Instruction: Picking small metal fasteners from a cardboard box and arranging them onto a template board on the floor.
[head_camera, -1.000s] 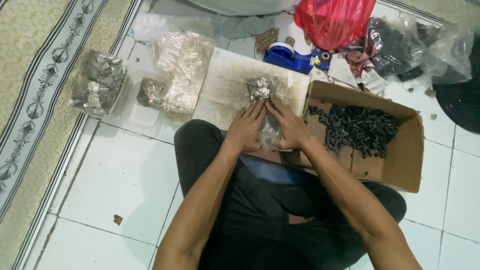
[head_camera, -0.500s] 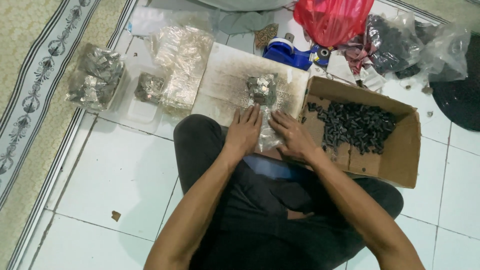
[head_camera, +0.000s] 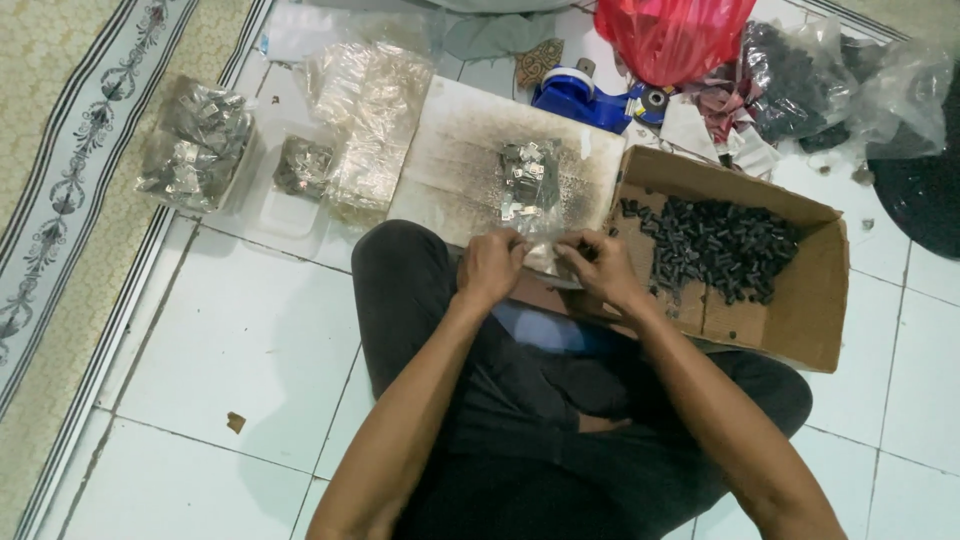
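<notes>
- Two hands meet at the near edge of a pale board (head_camera: 470, 150) on the tiled floor; between them a small clear plastic bag (head_camera: 532, 215) holding silvery metal pieces.
- The bag's long axis runs away from the person, its filled end pointing up the board, its open end toward the lap.
- Left hand (head_camera: 490, 268): grip closed, fingers pinching the bag's near edge; right hand (head_camera: 600, 268): grip closed likewise on the same edge, just beside the left.
- A cardboard box (head_camera: 800, 320) of small dark parts sits right of the hands, touching the board; filled bags (head_camera: 195, 145) lie well apart at the left.
</notes>
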